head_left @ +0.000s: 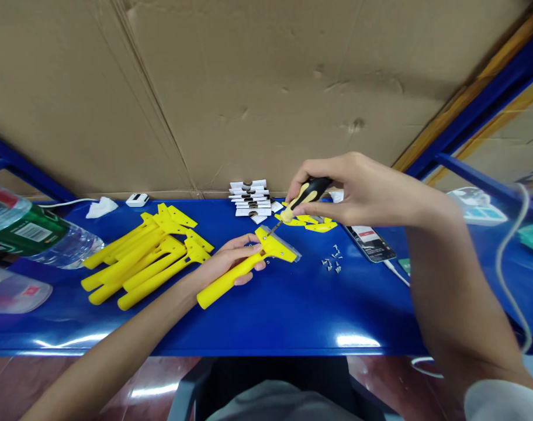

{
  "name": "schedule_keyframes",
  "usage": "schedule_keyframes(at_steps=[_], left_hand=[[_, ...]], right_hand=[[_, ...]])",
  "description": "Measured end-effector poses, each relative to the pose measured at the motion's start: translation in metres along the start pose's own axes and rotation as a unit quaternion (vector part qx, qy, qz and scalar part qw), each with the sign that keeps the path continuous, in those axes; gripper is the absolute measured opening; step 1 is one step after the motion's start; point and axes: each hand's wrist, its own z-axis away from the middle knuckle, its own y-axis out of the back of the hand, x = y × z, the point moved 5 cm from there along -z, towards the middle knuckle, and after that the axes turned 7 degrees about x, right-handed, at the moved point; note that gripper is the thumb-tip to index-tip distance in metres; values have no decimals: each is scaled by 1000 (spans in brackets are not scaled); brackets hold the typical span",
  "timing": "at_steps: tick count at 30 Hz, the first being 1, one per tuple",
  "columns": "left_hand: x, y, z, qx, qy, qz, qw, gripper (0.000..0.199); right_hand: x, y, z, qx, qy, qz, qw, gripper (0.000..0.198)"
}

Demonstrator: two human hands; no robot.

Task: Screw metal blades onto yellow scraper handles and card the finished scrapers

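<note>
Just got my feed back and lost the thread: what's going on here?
A person's left hand holds a yellow plastic scraper with a long round handle, while the right hand grips a black-and-cream screwdriver, its tip at a small screw on the scraper's head. More yellow handles lie piled to the left on the blue tabletop; loose silvery screws lie to the right, near a dark smartphone.

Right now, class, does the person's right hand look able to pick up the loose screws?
Probably not as it is: the right hand has its fingers round the screwdriver. Otherwise the way looks free, with the loose screws lying uncovered on the blue table.
</note>
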Motion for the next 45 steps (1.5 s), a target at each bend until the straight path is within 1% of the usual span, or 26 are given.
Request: schedule_keyframes(at_steps=[10,18,23,26,30,34,38,42,45], left_hand=[[1,-1,0,9,-2,0,1000,31],[-4,2,-2,3,-8,0,1000,35],[-7,5,-3,0,-11,-10,1000,38],[-6,5,-4,2,-11,-9,1000,36],[-3,3,-3,23,-18,-3,1000,35],[1,2,-2,55,-46,16,997,38],[0,3,-2,71,-70,34,994,35],[-3,6,-4,82,-74,50,993,34],[-4,7,-4,87,-73,51,992,34]], right_hand=[[-2,0,0,5,-2,-12,1000,27],[-4,-5,0,-3,10,8,1000,21],[-11,-9,-1,19,40,31,999,24],[-15,-13,0,8,64,31,997,25],[-18,-14,2,-18,74,15,997,22],[-16,-12,-1,2,72,18,997,15],[-14,-15,-4,22,87,36,995,18],[-14,-20,-3,-7,81,26,996,19],[-15,-21,-3,-6,74,26,997,16]])
